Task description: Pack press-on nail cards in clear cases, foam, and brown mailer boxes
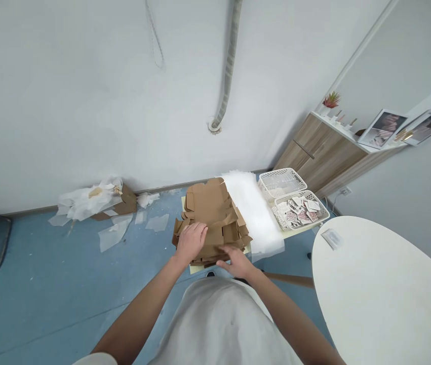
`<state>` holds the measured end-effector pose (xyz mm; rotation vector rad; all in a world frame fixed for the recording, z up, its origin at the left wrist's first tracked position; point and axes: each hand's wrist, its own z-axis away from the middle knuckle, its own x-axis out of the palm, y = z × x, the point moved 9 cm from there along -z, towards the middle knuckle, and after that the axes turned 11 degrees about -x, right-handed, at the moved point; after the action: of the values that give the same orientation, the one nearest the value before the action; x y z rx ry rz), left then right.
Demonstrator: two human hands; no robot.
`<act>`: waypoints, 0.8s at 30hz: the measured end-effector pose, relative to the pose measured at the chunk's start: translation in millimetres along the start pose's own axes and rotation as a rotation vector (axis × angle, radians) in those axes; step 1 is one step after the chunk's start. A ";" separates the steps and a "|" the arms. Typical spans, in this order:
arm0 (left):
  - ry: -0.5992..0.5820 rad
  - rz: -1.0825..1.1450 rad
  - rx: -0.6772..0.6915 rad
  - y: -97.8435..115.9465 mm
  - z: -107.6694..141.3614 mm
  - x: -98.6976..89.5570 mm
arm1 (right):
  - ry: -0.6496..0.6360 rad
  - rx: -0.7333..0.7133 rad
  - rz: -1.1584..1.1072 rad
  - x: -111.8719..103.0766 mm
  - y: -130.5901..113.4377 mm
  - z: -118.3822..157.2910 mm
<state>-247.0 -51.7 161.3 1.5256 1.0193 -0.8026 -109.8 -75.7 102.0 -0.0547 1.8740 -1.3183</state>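
A stack of flat brown cardboard boxes [206, 200], with creased flaps and cut edges, lies in front of me on a low, pale yellow surface. My left hand [191, 242] is on the near left part of the stack, its fingers bent together over a cardboard box [215, 237]; its fingertips are partly hidden. At the near right edge is my right hand [237, 261], with fingers and thumb apart over the cardboard. I cannot tell whether the right fingertips touch it.
White foam sheets [255, 213] lie right of the stack. Beyond them stand a white basket [281, 183] and another basket [323, 219] holding patterned pieces. A round white table [382, 284] is at right. Packing scraps [89, 200] and a carton [127, 201] sit on the floor at left.
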 end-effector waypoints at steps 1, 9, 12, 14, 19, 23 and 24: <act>0.032 0.030 -0.005 2.8 1.4 -4.5 | 0.035 0.036 -0.107 -9.9 0.7 0.4; -0.192 0.254 0.097 54.8 32.0 32.3 | 0.403 0.441 -0.177 -106.5 6.1 19.3; -0.301 0.286 0.116 74.3 42.6 52.2 | 0.349 0.565 0.056 -119.3 12.9 37.5; -0.345 0.309 0.146 88.1 47.4 60.0 | 0.321 0.628 0.178 -126.6 18.1 51.2; -0.367 0.322 0.212 128.3 50.6 65.6 | 0.357 0.633 0.309 -150.0 23.6 83.9; -0.366 0.264 0.295 179.3 54.9 67.8 | 0.514 0.564 0.329 -183.1 22.4 124.9; -0.359 0.252 0.319 194.7 57.1 68.0 | 0.576 0.550 0.317 -194.0 22.5 140.5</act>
<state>-39.9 -105.1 167.9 1.6589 0.4385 -1.0457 116.6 -82.7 183.1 0.9542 1.7843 -1.6793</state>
